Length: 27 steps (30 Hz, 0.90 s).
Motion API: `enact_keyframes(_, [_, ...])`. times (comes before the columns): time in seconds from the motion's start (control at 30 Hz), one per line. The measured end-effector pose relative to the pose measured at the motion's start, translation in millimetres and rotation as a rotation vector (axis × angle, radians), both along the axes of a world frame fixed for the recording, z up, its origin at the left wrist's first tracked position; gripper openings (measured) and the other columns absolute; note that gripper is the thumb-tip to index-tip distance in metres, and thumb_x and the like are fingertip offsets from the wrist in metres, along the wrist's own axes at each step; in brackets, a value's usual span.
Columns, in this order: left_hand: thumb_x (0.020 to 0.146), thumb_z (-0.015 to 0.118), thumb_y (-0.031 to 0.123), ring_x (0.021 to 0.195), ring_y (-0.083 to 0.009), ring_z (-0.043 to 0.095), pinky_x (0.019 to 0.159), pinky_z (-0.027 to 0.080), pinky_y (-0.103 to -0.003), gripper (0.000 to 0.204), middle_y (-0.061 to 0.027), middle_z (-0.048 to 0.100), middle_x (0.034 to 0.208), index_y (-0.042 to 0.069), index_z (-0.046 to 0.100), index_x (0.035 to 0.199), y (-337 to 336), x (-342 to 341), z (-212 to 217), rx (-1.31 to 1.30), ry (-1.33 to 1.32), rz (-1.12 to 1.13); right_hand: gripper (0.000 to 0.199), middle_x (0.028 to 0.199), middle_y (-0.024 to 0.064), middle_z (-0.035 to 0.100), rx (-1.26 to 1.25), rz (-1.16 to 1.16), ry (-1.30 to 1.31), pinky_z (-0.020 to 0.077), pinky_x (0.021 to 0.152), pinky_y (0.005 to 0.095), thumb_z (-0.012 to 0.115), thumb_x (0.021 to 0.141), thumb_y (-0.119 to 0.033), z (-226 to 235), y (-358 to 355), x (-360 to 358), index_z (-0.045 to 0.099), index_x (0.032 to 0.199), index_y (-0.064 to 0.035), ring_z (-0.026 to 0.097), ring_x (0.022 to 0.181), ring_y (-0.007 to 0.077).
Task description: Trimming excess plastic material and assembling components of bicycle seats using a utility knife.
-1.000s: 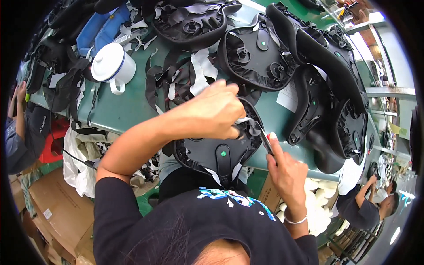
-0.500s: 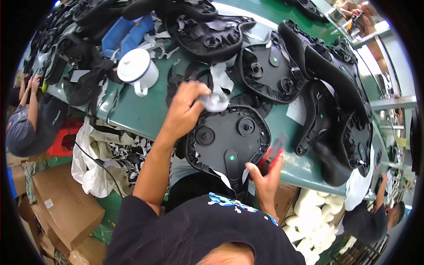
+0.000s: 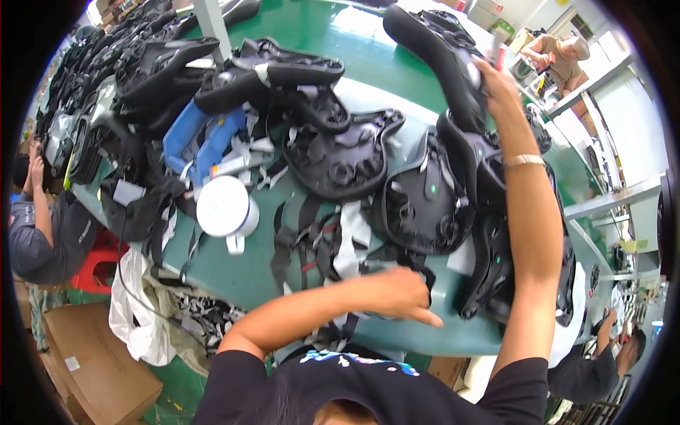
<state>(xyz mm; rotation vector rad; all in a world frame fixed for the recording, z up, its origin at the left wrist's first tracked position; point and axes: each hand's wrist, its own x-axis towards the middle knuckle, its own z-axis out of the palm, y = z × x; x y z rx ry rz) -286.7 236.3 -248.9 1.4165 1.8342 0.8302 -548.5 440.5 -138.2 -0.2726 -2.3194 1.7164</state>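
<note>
At far right with the right hand (image 3: pixel 498 86), curled round a red-and-grey tool (image 3: pixel 498 58) beside a black padded shell (image 3: pixel 438 69); with the left hand (image 3: pixel 397 292) half-curled (cannot tell around what) above the green table (image 3: pixel 414 336).

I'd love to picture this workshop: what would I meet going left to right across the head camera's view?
Red stool, white mug, left hand, right hand holding a red-and-grey tool, distant person in a tan top.

Bright light; glare on green surface (image 3: pixel 333 39); hands (image 3: pixel 398 292) motion-blurred; fisheye bends straight edges, rim black.
</note>
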Motion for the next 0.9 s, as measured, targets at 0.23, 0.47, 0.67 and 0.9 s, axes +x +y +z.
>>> enact_keyframes(0.23, [0.097,0.05,0.029,0.068,-0.016,0.055,0.063,0.044,-0.032,0.036,-0.0074,0.057,0.071,-0.001,0.057,0.078,38.5,8.8,-73.1,0.521,-0.765,-0.003,0.041,0.087,0.0132,0.054,-0.563,0.172,0.112,0.0566,0.056,0.0427,0.059,0.077,0.004,-100.8,28.5,-191.9,0.039,0.111,-0.0085,0.062,0.067,0.0304])
enact_keyframes(0.47, [0.098,0.05,0.031,0.082,-0.0018,0.049,0.073,0.042,-0.02,0.026,0.0044,0.055,0.087,0.006,0.057,0.098,71.5,7.1,-120.6,0.497,-1.694,0.067,0.047,0.088,0.0084,0.053,-0.678,-0.002,0.117,0.0515,0.052,0.0466,0.069,0.071,-0.004,-164.8,35.6,-313.5,0.048,0.112,-0.0114,0.056,0.064,0.0279])
enact_keyframes(0.67, [0.098,0.049,0.031,0.082,-0.0024,0.05,0.073,0.042,-0.02,0.025,0.0042,0.055,0.088,0.006,0.056,0.099,72.2,8.2,-144.5,0.455,-1.699,0.067,0.033,0.077,0.0044,0.055,-0.23,-0.176,0.421,0.0519,0.045,0.036,0.073,0.069,-0.007,-130.5,14.0,-337.2,0.054,0.096,-0.0052,0.058,0.064,0.0194])
enact_keyframes(0.9, [0.098,0.049,0.03,0.082,-0.003,0.05,0.074,0.042,-0.02,0.025,0.0039,0.055,0.089,0.006,0.056,0.1,71.4,23.8,-150.3,0.429,-1.671,0.061,0.024,0.078,0.0081,0.062,-0.687,-0.113,0.626,0.0573,0.056,0.0366,0.069,0.072,0.002,-90.7,87.3,-301.3,0.055,0.091,0.0008,0.064,0.066,0.0246])
